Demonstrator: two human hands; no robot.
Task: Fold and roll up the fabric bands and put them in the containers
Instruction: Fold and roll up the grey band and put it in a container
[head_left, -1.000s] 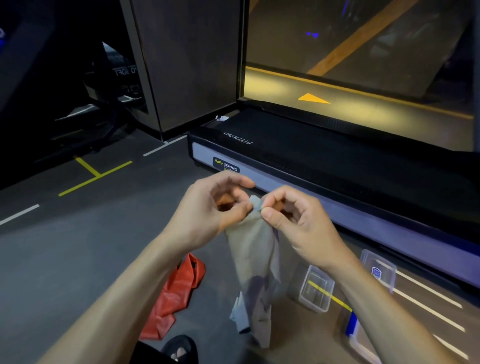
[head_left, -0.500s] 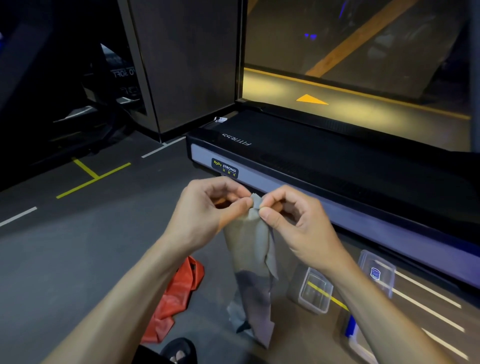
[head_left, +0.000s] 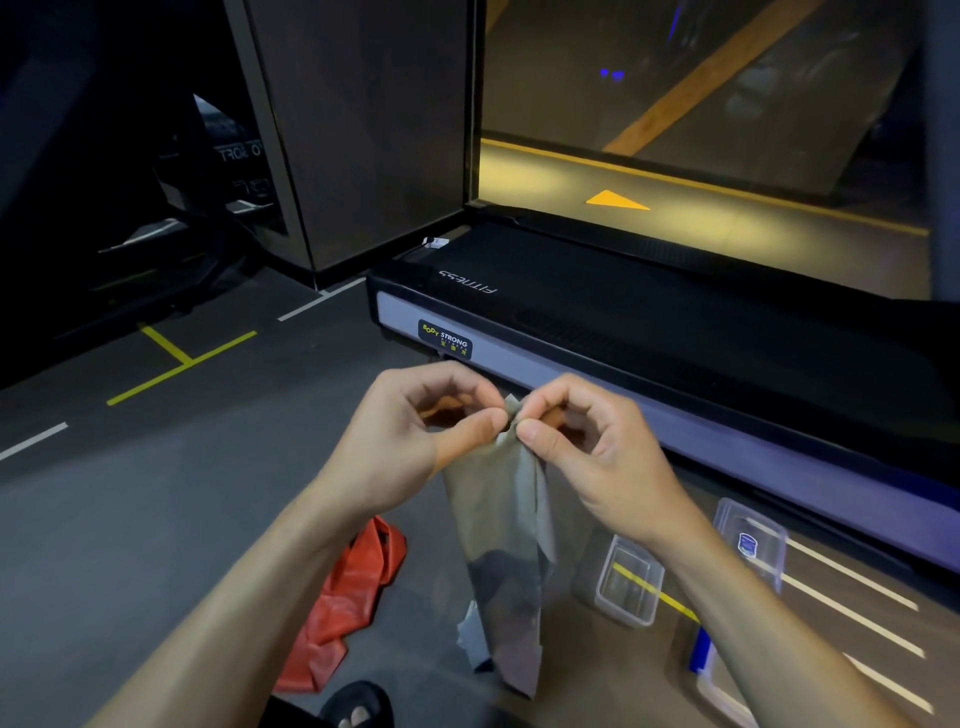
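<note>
1. Above the dark gym floor (head_left: 130, 519), at mid-frame, both hands meet at the top end of a grey fabric band (head_left: 498, 519); the left hand (head_left: 415, 431) pinches that end between thumb and curled forefinger; the right hand (head_left: 587, 447) pinches the same end from the other side, thumb and forefinger closed on the cloth, the other fingers curled above.
2. Below the two pinches the grey fabric band hangs down in a long, loosely folded strip; its lower part looks darker and creased; whether its bottom edge touches the floor cannot be told.
3. Left of the hanging strip, partly behind the left forearm, a red fabric band (head_left: 353, 597) lies crumpled on the floor; it is apart from the grey one.
4. Right of the strip, under the right wrist, a small clear container (head_left: 631, 582) sits on the floor over a yellow line; a second clear container (head_left: 753, 540) with a blue label lies just beyond it, nearer the treadmill (head_left: 675, 332); a third clear piece with a blue edge (head_left: 711, 670) shows at the lower right, cut off by the forearm.
5. Beyond the hands the treadmill's black deck and grey side rail run across the view; a "BODY STRONG" label sits on the rail; a dark shoe tip (head_left: 358, 706) shows at the bottom edge.
</note>
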